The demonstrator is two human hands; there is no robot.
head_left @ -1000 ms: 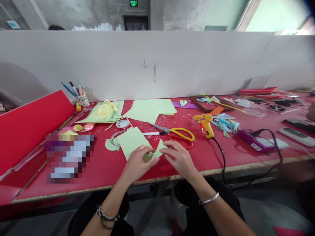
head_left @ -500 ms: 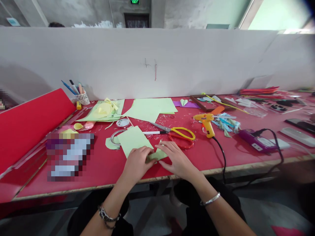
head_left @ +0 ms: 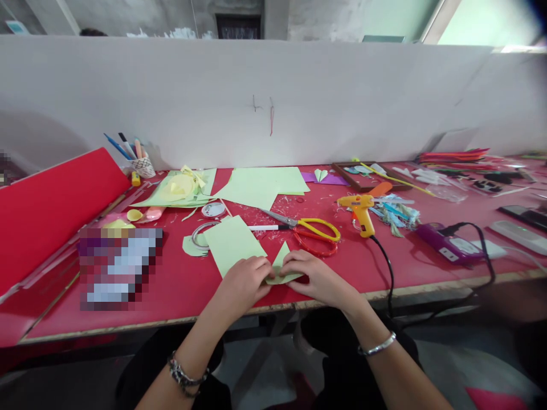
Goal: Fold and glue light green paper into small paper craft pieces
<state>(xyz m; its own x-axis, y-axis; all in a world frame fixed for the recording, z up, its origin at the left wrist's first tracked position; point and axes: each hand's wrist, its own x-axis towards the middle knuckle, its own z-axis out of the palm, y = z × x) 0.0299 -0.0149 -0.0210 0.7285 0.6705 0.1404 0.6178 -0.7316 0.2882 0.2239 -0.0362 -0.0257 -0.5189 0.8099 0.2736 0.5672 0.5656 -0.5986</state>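
Between my two hands, near the table's front edge, is a small folded piece of light green paper (head_left: 282,263), one pointed corner sticking up. My left hand (head_left: 247,279) pinches its left side, and my right hand (head_left: 314,275) grips the right side with fingers bent over it. A larger green sheet (head_left: 234,242) lies flat just left of and behind the hands, partly under my left wrist side. Behind my right hand rest scissors (head_left: 316,229) with yellow and red handles, and beside their blades is a white marker (head_left: 265,228).
A yellow hot glue gun (head_left: 361,212) with a black cord stands right, near a purple power strip (head_left: 448,244). Green sheets (head_left: 260,185) lie at the back. A pen cup (head_left: 143,165), a red board (head_left: 55,210) and a blurred phone-like object (head_left: 123,267) are left.
The small green paper has turned and been lifted so a pointed corner now stands up. My right hand has shifted slightly right, its fingers now curled around the paper. The view tilted slightly.
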